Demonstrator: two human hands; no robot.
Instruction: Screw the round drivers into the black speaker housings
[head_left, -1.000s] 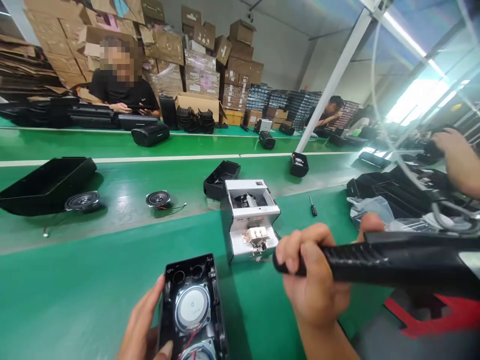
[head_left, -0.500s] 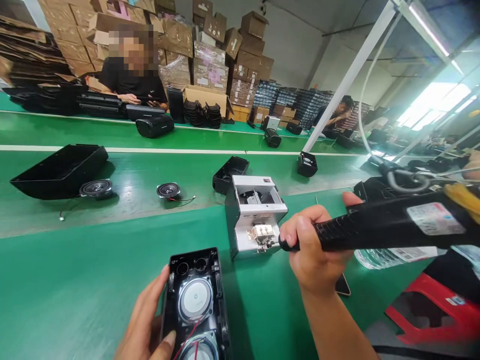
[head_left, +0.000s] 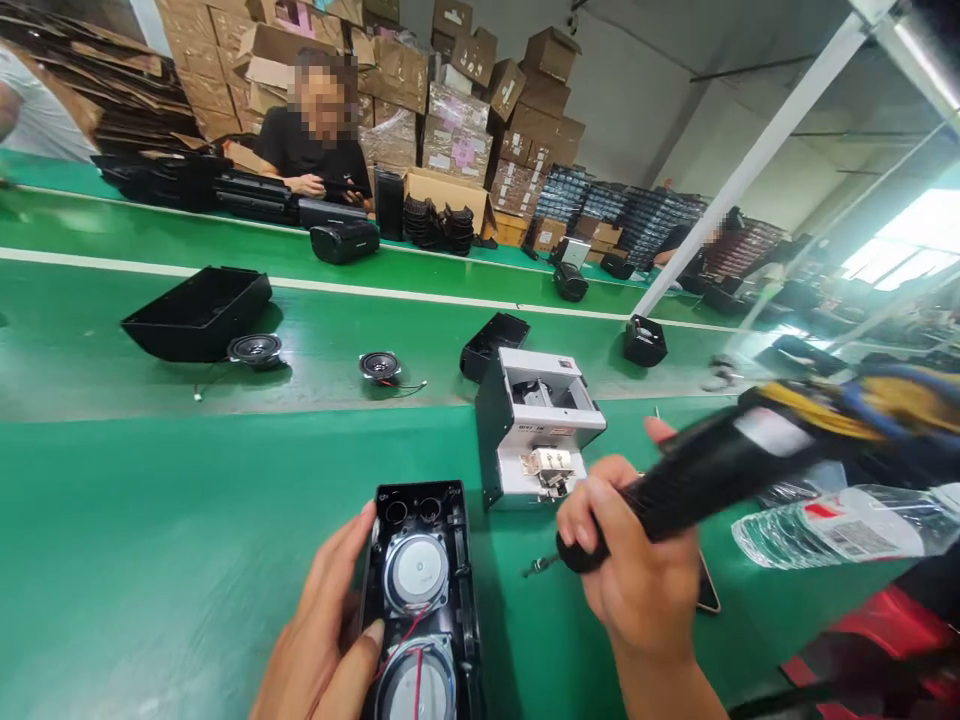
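Green tabletop [head_left: 187,520] is carrying the setup. At left, the left hand [head_left: 330,620] is gripping the near-centre black housing [head_left: 466,600] by its left wall, thumb over the rim; two round speakers [head_left: 417,568] are showing inside. Just beyond, the white machine [head_left: 544,415] is bearing dark lettering, too small to read surely. The screwdriver [head_left: 697,480] is now pointing its bit [head_left: 540,567] between machine and housing, clear of the machine's front, where it was reaching half a second ago. The right hand [head_left: 637,555] is clenching its handle; its white label [head_left: 772,433] is blurring. Farther right, a clear bottle [head_left: 772,530] is lying sideways, its red-marked label illegible.
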